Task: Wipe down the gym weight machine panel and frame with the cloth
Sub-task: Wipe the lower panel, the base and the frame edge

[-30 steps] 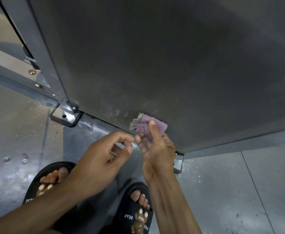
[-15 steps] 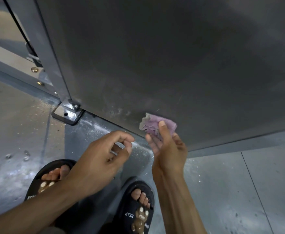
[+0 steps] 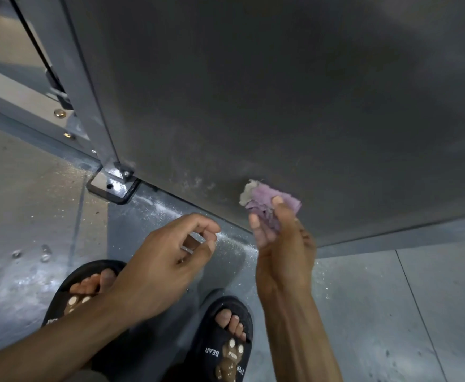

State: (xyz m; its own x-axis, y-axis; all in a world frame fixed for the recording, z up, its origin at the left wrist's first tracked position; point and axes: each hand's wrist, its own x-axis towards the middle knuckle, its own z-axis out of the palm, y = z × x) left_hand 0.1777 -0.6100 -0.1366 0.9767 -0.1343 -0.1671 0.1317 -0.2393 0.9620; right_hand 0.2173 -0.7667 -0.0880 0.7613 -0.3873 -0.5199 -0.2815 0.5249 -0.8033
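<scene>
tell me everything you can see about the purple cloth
The cloth is a small, crumpled wad of pale purple fabric with a greyish, dirty-looking corner at its upper left. It looks soft and thin, bunched rather than folded. The right hand grips it from below, a fingertip lying over its front, and holds it against the low part of the dark grey panel, just above the panel's bottom edge. The left hand does not touch it.
</scene>
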